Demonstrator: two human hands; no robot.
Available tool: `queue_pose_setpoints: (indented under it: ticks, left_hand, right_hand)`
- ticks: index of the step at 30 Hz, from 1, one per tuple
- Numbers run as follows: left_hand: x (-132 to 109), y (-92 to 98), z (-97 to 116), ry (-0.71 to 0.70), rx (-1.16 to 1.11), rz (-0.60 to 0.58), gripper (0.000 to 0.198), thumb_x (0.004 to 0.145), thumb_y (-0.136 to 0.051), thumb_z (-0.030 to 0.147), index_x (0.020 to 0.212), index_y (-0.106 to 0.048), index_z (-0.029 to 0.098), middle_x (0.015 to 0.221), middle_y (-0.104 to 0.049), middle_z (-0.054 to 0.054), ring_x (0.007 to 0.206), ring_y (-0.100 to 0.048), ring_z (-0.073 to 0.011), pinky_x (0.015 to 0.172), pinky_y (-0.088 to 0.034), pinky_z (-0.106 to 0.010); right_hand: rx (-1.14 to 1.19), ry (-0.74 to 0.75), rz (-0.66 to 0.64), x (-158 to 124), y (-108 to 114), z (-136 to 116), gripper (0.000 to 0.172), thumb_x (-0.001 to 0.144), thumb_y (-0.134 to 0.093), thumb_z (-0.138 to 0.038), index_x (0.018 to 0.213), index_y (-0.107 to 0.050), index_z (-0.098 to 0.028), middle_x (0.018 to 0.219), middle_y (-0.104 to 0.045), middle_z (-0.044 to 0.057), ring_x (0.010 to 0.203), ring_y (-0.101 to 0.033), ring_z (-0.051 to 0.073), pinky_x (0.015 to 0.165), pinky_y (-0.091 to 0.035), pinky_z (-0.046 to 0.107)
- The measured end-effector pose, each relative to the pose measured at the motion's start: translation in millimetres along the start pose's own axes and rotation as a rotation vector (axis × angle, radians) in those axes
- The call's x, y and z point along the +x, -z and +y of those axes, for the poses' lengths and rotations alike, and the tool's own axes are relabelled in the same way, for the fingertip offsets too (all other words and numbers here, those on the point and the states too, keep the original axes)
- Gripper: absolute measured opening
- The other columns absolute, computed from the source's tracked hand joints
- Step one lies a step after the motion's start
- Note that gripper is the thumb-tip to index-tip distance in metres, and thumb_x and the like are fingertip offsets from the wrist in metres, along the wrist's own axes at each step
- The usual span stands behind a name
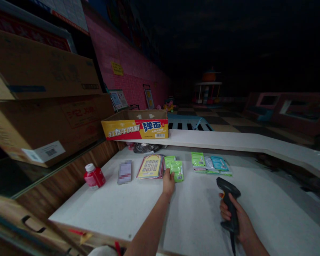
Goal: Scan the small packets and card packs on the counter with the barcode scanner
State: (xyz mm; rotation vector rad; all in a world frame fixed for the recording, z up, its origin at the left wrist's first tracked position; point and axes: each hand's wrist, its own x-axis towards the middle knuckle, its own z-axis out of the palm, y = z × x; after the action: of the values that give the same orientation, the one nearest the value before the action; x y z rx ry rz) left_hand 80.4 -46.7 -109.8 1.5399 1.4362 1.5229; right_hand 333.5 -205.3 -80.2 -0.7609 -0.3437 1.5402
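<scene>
My right hand (236, 215) is shut around the grip of a black handheld barcode scanner (228, 199), which points up and forward over the white counter (192, 217). My left hand (168, 182) rests on the counter and grips the lower edge of a green plastic packet (177, 170). To its left lies a yellow printed booklet (150, 166). Further left are a pixelated flat packet (125, 172) and a red bottle with a white cap (94, 177). A group of green and blue packets (211, 163) lies to the right, apart from both hands.
An open cardboard box with yellow noodle print (134, 125) stands on a raised white ledge (229, 140) behind the counter. A dark bag (146, 148) lies under the ledge. Large brown cartons (48, 96) are stacked at the left, and a checkered floor stretches beyond.
</scene>
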Motion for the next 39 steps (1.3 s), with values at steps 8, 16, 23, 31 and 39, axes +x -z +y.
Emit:
queue_pose_setpoints:
  ticks: [8, 16, 23, 31, 39]
  left_hand:
    - [0.2, -1.7, 0.7, 0.030, -0.037, 0.003, 0.008, 0.084, -0.048, 0.021, 0.088, -0.054, 0.017, 0.087, -0.064, -0.006, 0.082, -0.060, -0.0182, 0.078, -0.047, -0.031]
    - [0.0, -2.1, 2.1, 0.063, 0.022, 0.009, 0.012, 0.087, -0.047, 0.020, 0.093, -0.057, 0.017, 0.089, -0.065, -0.007, 0.085, -0.061, -0.0191, 0.082, -0.049, -0.033]
    - [1.2, -0.5, 1.7, 0.014, 0.171, 0.001, 0.014, 0.086, -0.043, 0.016, 0.090, -0.056, 0.016, 0.091, -0.063, -0.009, 0.088, -0.060, -0.0208, 0.086, -0.046, -0.037]
    - [-0.6, -1.7, 1.7, 0.049, 0.020, 0.004, 0.012, 0.085, -0.046, 0.021, 0.092, -0.055, 0.018, 0.089, -0.064, -0.007, 0.084, -0.061, -0.0186, 0.078, -0.048, -0.031]
    - [3.9, 0.6, 3.0, 0.008, 0.034, 0.029, 0.009, 0.082, -0.049, 0.025, 0.086, -0.054, 0.019, 0.082, -0.062, -0.004, 0.080, -0.058, -0.0179, 0.075, -0.047, -0.030]
  right_hand:
    - [-0.479, -0.007, 0.031, -13.3, -34.8, 25.7, 0.049, 0.070, -0.077, -0.053, 0.099, -0.058, -0.019, 0.048, -0.052, -0.007, 0.031, -0.043, 0.009, 0.029, -0.031, 0.018]
    - [-0.686, 0.028, 0.007, -29.7, -63.2, 45.3, 0.046, 0.068, -0.074, -0.059, 0.085, -0.056, -0.021, 0.051, -0.055, -0.006, 0.031, -0.046, 0.009, 0.029, -0.034, 0.019]
    - [-0.657, 0.033, 0.051, -31.1, -69.2, 44.4, 0.043, 0.069, -0.074, -0.058, 0.082, -0.055, -0.021, 0.049, -0.053, -0.007, 0.029, -0.044, 0.009, 0.028, -0.032, 0.019]
    - [-0.629, 0.015, 0.038, -28.9, -64.0, 44.4, 0.046, 0.070, -0.072, -0.060, 0.088, -0.057, -0.020, 0.050, -0.054, -0.007, 0.031, -0.045, 0.009, 0.029, -0.034, 0.019]
    - [-0.367, 0.004, 0.046, -6.5, -28.8, 12.7, 0.049, 0.069, -0.077, -0.055, 0.099, -0.060, -0.020, 0.054, -0.055, -0.006, 0.035, -0.045, 0.008, 0.033, -0.034, 0.018]
